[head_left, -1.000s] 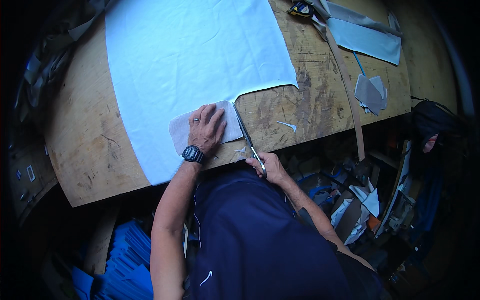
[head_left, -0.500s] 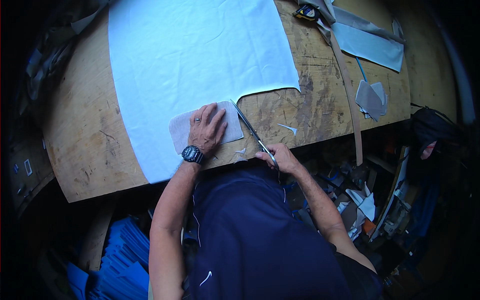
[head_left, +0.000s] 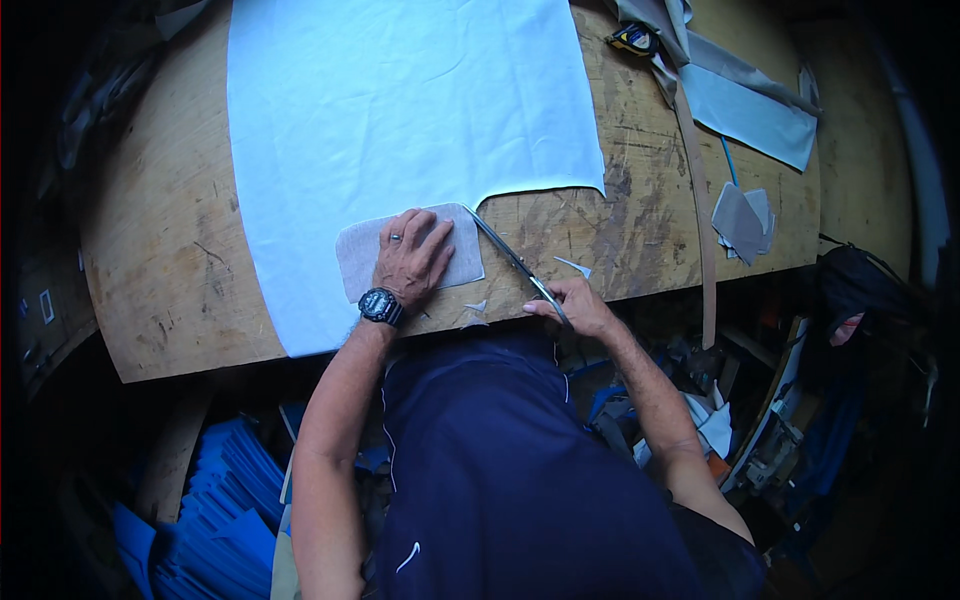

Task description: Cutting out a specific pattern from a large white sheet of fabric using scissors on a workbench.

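My left hand (head_left: 410, 262) lies with fingers spread on a grey rounded-corner fabric piece (head_left: 357, 250), pressing it onto a large pale sheet of cloth (head_left: 410, 110). On that wrist is a dark digital watch. My right hand (head_left: 580, 305) is closed round the handles of a pair of scissors (head_left: 515, 262). The blades point up and left, and their tips meet the pale cloth at the grey piece's upper right corner. To the right of this corner the cloth ends in a cut edge. Small white offcuts (head_left: 574, 267) rest on the table by the scissors.
A worn wooden table (head_left: 170, 250) carries the cloth. At right lie a tape measure (head_left: 634, 40), a long tan strip (head_left: 697, 200), stacked fabric pieces (head_left: 740, 222) and folded cloth (head_left: 750, 115). Blue sheets (head_left: 225, 490) are piled below left; scraps and clutter fill the floor at right.
The view has shifted slightly. My right hand and the scissor handles sit a little farther right, while the blade tips stay at the grey piece's corner. My left hand keeps its place on the piece.
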`<move>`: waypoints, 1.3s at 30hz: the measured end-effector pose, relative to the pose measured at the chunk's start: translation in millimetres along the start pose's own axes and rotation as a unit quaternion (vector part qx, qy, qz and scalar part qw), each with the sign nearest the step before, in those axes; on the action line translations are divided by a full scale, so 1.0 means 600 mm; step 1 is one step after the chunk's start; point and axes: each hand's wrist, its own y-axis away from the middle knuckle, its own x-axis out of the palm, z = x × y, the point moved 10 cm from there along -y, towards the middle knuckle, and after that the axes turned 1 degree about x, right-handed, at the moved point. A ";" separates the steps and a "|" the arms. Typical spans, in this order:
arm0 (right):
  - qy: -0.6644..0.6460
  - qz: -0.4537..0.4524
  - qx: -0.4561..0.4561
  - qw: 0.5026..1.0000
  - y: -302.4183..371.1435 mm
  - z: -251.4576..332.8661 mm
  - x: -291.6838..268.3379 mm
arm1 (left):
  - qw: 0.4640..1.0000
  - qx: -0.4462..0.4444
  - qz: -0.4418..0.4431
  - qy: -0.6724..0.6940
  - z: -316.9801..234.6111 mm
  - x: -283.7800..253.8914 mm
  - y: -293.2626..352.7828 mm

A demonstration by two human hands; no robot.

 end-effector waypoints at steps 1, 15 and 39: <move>0.003 0.003 -0.001 1.000 0.000 0.006 -0.007 | 1.000 0.001 -0.001 -0.001 -0.001 -0.002 0.001; 0.001 0.061 0.010 0.998 -0.009 0.032 -0.001 | 1.000 0.007 -0.012 -0.008 -0.002 -0.006 -0.002; 0.180 0.135 -0.020 0.974 -0.076 0.074 -0.119 | 1.000 -0.011 -0.018 -0.007 0.001 -0.012 0.000</move>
